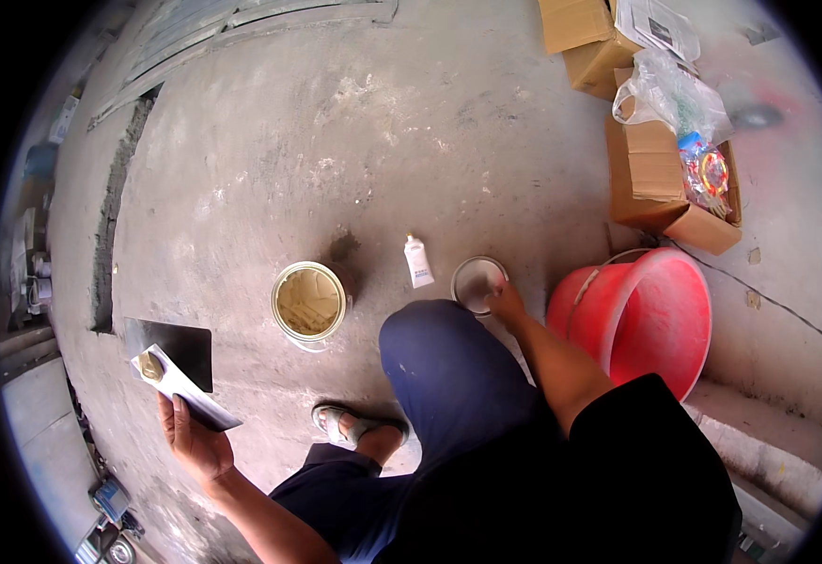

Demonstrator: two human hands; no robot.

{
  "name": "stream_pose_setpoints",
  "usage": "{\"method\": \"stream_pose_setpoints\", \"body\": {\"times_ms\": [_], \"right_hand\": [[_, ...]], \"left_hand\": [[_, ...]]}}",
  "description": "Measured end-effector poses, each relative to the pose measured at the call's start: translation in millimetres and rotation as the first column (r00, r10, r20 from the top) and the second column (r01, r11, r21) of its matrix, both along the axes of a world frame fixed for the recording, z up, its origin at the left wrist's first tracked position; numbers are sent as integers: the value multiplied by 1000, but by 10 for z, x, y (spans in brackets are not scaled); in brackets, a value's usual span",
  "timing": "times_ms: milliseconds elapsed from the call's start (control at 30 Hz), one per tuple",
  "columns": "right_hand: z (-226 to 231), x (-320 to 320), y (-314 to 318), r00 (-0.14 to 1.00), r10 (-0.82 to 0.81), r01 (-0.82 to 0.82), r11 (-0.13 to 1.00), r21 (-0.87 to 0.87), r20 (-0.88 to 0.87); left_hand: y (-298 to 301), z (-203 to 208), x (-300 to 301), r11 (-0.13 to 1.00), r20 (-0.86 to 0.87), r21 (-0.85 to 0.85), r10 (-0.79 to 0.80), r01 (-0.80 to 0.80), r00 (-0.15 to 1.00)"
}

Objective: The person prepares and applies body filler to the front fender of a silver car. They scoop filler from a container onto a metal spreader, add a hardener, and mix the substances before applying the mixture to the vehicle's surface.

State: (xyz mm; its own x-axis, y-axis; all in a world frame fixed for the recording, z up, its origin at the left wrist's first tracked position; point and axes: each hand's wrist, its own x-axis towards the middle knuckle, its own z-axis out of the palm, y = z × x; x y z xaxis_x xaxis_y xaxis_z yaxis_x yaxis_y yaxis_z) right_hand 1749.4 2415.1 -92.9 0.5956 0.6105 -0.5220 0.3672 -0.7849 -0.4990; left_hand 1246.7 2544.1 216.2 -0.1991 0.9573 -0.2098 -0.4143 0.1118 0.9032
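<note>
My left hand [200, 449] is closed on a flat whitish plate [183, 387], held tilted at the left. A dollop of tan paste [150, 366] sits on its upper end. Beyond it shows a dark square sheet [180, 344]; whether it touches the plate I cannot tell. By my right knee, my right hand [507, 303] has its fingers at the rim of a round can lid [473, 282]; its fingertips are hard to make out. Between my hands stands an open can [284, 310] of tan putty [309, 301]. A white squeeze tube [417, 261] lies to its right.
A pink bucket [663, 324] lies tipped over beside my right arm. Cardboard boxes [655, 160] with plastic bags [679, 94] stand at the far right. A dark cable [768, 310] runs across the floor there. Along the left is a rough-edged slot [110, 244] in the concrete floor.
</note>
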Motion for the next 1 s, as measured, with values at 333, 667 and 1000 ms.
{"method": "stream_pose_setpoints", "body": {"times_ms": [333,667,1000], "right_hand": [[-925,410,-338,958,-100,190,922,-338,268],[1185,-267,1003,653,368,-640,736,222,662],[1397,-1878,1911,-115,675,-768,-526,365,729]], "left_hand": [[-200,-79,-196,998,-31,-54,-27,26,999],[-197,117,-73,980,-142,-125,134,-152,981],[-361,129,-124,945,-94,-121,294,-304,951]]}}
